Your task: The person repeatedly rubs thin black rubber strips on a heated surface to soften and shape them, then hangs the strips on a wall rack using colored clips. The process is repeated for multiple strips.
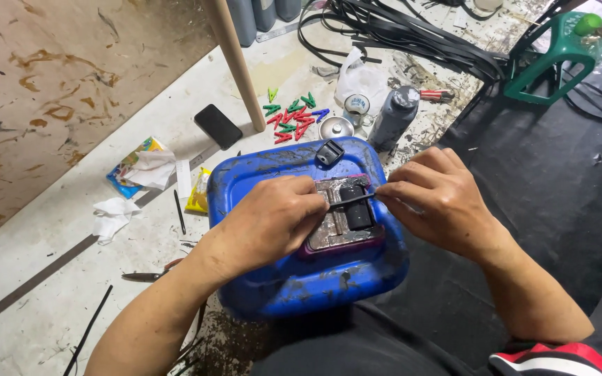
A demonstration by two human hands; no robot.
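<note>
Both forearms reach up from six o'clock. The left hand (273, 219) and right hand (433, 198) pinch the ends of a thin black strip (352, 201) over a metal block (343, 212) on a blue plastic canister (301, 271). Coloured clips (292, 118) lie at twelve o'clock.

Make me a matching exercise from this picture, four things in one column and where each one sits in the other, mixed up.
1. phone
2. scissors
3. clothes pegs
4. green stool

A. top right corner
B. floor left of the blue container
C. left of the wooden pole
D. right of the pole, above the container

Pairs: 1-C, 2-B, 3-D, 4-A
</note>
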